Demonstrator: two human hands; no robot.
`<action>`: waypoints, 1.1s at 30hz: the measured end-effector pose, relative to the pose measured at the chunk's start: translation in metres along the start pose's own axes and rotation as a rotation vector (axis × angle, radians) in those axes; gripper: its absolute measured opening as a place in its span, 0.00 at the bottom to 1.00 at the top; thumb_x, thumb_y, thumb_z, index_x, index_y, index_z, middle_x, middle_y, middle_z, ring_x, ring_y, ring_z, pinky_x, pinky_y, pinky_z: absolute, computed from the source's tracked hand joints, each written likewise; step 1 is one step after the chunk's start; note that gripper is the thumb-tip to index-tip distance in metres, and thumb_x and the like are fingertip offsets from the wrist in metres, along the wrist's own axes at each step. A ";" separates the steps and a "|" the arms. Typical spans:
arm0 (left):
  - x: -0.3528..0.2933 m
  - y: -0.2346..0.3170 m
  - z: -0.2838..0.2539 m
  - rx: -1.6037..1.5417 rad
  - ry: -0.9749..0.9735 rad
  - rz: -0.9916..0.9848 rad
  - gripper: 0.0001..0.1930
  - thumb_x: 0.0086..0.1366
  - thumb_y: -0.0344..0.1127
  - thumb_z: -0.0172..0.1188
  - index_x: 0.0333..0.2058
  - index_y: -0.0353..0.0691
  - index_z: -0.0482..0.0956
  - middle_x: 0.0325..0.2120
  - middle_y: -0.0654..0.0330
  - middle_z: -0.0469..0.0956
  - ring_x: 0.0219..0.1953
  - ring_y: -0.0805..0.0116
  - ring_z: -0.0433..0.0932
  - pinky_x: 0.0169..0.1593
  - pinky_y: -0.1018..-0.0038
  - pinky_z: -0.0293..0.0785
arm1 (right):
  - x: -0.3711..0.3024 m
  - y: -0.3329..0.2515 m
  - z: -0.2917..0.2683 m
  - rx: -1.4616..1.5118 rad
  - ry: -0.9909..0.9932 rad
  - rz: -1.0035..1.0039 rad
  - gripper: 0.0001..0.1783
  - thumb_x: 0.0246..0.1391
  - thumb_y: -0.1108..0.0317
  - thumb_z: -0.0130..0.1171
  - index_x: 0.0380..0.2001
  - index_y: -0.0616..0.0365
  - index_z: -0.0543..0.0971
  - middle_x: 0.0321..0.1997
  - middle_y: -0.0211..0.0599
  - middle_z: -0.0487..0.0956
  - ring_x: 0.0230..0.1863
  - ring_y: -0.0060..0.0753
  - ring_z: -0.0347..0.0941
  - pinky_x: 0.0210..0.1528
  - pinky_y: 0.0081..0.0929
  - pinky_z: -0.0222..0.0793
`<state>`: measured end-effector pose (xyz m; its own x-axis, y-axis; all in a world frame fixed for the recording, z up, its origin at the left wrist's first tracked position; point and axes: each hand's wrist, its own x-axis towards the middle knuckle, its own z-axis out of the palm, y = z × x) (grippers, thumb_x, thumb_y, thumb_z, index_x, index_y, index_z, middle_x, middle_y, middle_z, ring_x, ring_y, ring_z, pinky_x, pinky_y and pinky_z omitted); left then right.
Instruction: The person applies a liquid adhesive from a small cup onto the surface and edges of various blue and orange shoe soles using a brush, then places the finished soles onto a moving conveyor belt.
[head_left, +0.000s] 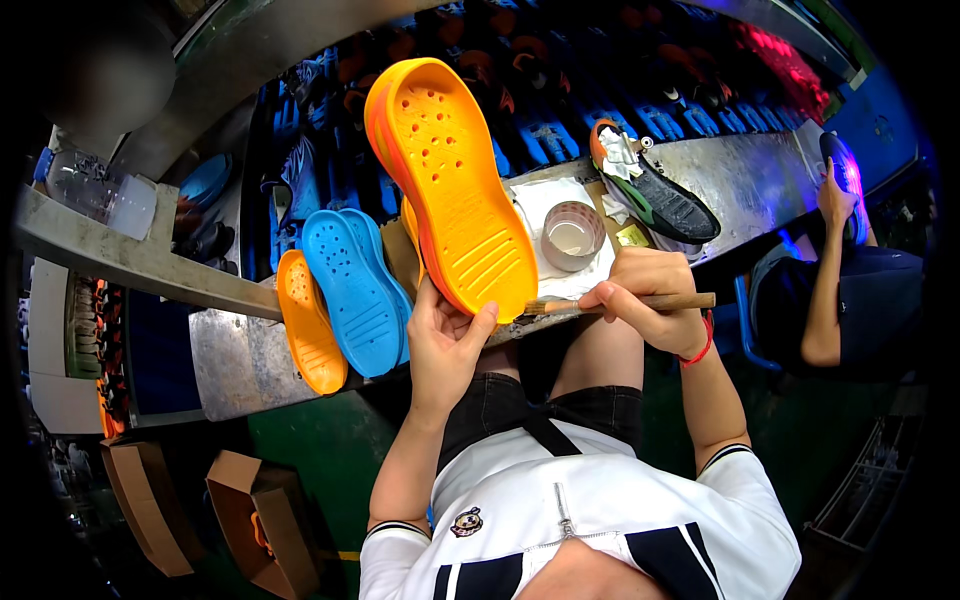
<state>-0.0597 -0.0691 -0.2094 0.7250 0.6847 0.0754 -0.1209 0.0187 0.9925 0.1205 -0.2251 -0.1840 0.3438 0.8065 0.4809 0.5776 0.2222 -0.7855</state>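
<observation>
My left hand (446,345) grips the heel end of an orange-yellow shoe sole (455,190), its holed inner side facing up and its toe pointing away. A brush (640,302) with a wooden handle is pinched in my right hand (655,300), its bristles close to the sole's heel edge; whether they touch I cannot tell. Just beyond the right hand, a round clear cup (572,237) stands on white paper (535,203). On the bench to the left lie blue soles (355,280) and another orange sole (308,325).
A dark shoe (655,185) stuffed with paper lies right of the cup on the metal bench (240,365). Behind it runs a rack of blue shoe forms (545,140). At right a co-worker's hand (836,198) holds a shoe. Cardboard boxes (262,520) stand on the floor, lower left.
</observation>
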 end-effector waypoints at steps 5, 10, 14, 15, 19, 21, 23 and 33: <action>-0.003 0.000 0.000 -0.004 0.000 0.006 0.24 0.59 0.21 0.59 0.53 0.30 0.63 0.43 0.54 0.76 0.43 0.69 0.78 0.48 0.75 0.76 | 0.000 -0.001 -0.003 0.018 0.042 0.009 0.08 0.51 0.75 0.57 0.22 0.61 0.84 0.12 0.31 0.74 0.15 0.25 0.67 0.20 0.24 0.60; -0.002 0.003 0.001 0.012 0.000 0.010 0.23 0.59 0.19 0.59 0.53 0.29 0.64 0.42 0.55 0.76 0.44 0.70 0.78 0.47 0.76 0.76 | 0.003 -0.011 -0.010 0.042 0.023 0.011 0.09 0.51 0.75 0.57 0.22 0.61 0.84 0.14 0.33 0.75 0.15 0.27 0.69 0.20 0.24 0.61; 0.001 0.011 0.001 0.016 -0.041 0.025 0.24 0.58 0.19 0.59 0.53 0.30 0.62 0.44 0.54 0.74 0.45 0.69 0.78 0.48 0.75 0.76 | -0.003 -0.012 -0.014 0.037 0.060 0.002 0.10 0.52 0.75 0.55 0.22 0.60 0.84 0.15 0.32 0.75 0.17 0.25 0.69 0.20 0.23 0.61; 0.000 0.015 -0.001 0.029 -0.063 0.036 0.26 0.58 0.19 0.59 0.54 0.31 0.61 0.45 0.53 0.74 0.46 0.68 0.78 0.49 0.75 0.76 | -0.008 -0.012 -0.017 0.068 0.107 0.019 0.10 0.52 0.75 0.54 0.22 0.60 0.84 0.15 0.32 0.76 0.17 0.24 0.69 0.21 0.23 0.61; 0.004 0.044 0.006 -0.106 -0.139 0.066 0.31 0.57 0.18 0.59 0.55 0.35 0.54 0.48 0.51 0.72 0.48 0.64 0.77 0.51 0.72 0.76 | -0.033 -0.017 -0.028 0.361 0.567 0.181 0.17 0.53 0.70 0.48 0.22 0.73 0.81 0.17 0.44 0.76 0.16 0.25 0.67 0.22 0.19 0.62; 0.028 0.069 0.011 -0.131 -0.199 0.127 0.35 0.54 0.23 0.65 0.55 0.37 0.52 0.49 0.50 0.72 0.51 0.61 0.75 0.56 0.66 0.72 | -0.049 -0.018 -0.035 0.418 0.702 0.248 0.19 0.53 0.67 0.48 0.21 0.74 0.80 0.18 0.46 0.75 0.15 0.26 0.67 0.21 0.19 0.61; 0.091 0.109 0.011 0.017 -0.241 0.358 0.30 0.55 0.27 0.64 0.54 0.33 0.60 0.47 0.52 0.74 0.49 0.62 0.76 0.54 0.67 0.74 | -0.058 -0.022 -0.041 0.412 0.742 0.238 0.20 0.53 0.66 0.48 0.21 0.74 0.80 0.18 0.44 0.74 0.16 0.26 0.67 0.22 0.19 0.61; 0.180 0.155 0.025 0.175 -0.106 0.350 0.27 0.59 0.34 0.63 0.51 0.33 0.60 0.38 0.56 0.70 0.18 0.74 0.71 0.18 0.82 0.66 | -0.072 -0.014 -0.028 0.355 0.579 0.301 0.18 0.54 0.69 0.48 0.24 0.74 0.81 0.19 0.46 0.77 0.17 0.28 0.70 0.23 0.20 0.64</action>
<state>0.0688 0.0385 -0.0391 0.7276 0.5483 0.4123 -0.2627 -0.3325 0.9058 0.1085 -0.3021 -0.1969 0.8413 0.4646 0.2762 0.1566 0.2795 -0.9473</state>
